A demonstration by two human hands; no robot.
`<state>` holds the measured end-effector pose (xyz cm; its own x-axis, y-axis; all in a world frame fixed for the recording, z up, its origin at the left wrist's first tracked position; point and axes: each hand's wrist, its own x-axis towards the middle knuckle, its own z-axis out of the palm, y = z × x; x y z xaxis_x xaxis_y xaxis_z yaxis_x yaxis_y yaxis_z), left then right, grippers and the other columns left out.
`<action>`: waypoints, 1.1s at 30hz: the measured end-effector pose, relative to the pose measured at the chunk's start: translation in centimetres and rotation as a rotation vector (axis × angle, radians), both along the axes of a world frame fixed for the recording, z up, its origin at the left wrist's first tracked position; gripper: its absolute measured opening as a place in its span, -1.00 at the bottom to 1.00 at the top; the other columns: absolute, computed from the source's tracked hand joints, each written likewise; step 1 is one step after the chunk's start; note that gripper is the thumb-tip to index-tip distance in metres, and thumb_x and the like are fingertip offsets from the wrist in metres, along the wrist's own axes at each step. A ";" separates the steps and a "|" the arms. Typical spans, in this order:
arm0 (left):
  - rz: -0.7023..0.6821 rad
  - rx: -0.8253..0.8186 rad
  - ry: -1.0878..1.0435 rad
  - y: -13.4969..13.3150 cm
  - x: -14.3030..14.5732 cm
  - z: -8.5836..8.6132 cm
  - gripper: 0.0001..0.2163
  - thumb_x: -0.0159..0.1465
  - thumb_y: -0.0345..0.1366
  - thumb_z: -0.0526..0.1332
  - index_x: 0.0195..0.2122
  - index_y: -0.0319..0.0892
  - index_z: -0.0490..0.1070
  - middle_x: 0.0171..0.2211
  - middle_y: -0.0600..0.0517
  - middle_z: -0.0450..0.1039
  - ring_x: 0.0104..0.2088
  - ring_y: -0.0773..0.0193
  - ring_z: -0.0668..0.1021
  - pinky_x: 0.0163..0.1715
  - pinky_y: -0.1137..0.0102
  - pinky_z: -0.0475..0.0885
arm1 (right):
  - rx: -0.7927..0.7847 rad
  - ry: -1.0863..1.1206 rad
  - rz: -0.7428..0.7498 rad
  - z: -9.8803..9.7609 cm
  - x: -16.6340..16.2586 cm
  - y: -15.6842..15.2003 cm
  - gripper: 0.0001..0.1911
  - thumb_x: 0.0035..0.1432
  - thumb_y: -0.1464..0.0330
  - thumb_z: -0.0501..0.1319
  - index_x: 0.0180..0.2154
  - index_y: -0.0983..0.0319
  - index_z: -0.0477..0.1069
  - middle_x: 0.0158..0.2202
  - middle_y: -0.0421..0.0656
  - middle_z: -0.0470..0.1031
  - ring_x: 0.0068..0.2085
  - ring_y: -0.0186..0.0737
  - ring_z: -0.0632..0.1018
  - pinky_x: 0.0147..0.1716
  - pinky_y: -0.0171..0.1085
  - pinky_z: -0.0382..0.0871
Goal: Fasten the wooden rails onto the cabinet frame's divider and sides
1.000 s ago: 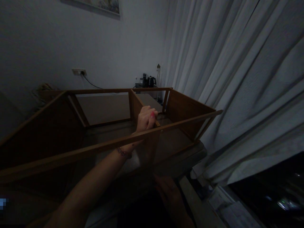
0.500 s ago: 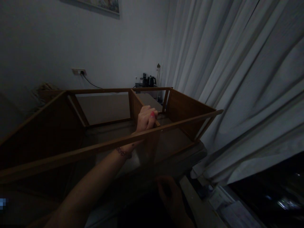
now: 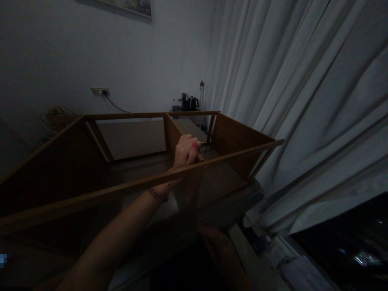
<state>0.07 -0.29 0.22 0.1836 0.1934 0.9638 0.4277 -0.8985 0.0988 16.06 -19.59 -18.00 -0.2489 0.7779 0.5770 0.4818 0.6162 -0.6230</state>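
Note:
A brown wooden cabinet frame (image 3: 145, 178) lies across the view, with solid end panels and a divider panel (image 3: 174, 131) across its middle. My left hand (image 3: 184, 150) reaches under the near rail and is closed over the divider's top edge, a red-painted thumbnail showing. A beaded bracelet (image 3: 157, 195) is on that wrist. Low in the dark, below the near rail, my right hand (image 3: 216, 240) has its fingers drawn together, pointing left. Whatever they may hold is too dark to make out.
The frame rests on a padded surface (image 3: 251, 194). Long white curtains (image 3: 279, 101) hang at the right. A black kettle (image 3: 192, 103) stands at the back by the wall, and a plugged-in cord (image 3: 117, 106) runs from a socket. Papers (image 3: 303, 270) lie at lower right.
My right hand has shifted slightly and turned, and the gap between its thumb and fingers has narrowed. My left hand and the wooden frame stay in place.

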 end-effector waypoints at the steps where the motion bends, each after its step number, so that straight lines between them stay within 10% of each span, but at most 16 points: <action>1: -0.004 0.009 0.005 0.0 0.0 0.0 -0.58 0.45 -0.18 -0.26 -0.57 -0.13 0.00 -0.62 0.10 0.09 -0.50 0.29 0.24 -0.36 0.33 0.17 | -0.021 -0.010 0.005 0.1 0.1 0.0 -0.63 0.30 0.46 0.07 0.09 0.07 0.35 -0.05 -0.20 0.58 -0.06 -0.30 0.60 -0.05 -0.34 0.49; 27: -0.031 0.002 -0.022 -0.2 0.0 0.1 -0.58 0.46 -0.20 -0.25 -0.57 -0.13 0.00 -0.62 0.10 0.07 -0.50 0.30 0.23 -0.34 0.33 0.20 | -0.338 0.214 -0.210 2.1 -1.9 1.0 -0.79 0.13 0.24 0.28 -0.49 0.17 0.51 -0.49 -0.24 0.56 -0.43 -0.27 0.57 -0.37 -0.37 0.42; 33: -0.025 -0.004 -0.012 -0.1 0.0 0.1 -0.57 0.45 -0.18 -0.25 -0.58 -0.13 0.01 -0.61 0.09 0.10 -0.49 0.28 0.25 -0.35 0.32 0.19 | -0.381 0.244 -0.158 2.3 -1.8 0.7 -0.86 0.15 0.24 0.28 -0.35 0.14 0.57 -0.38 -0.21 0.61 -0.33 -0.23 0.61 -0.30 -0.33 0.46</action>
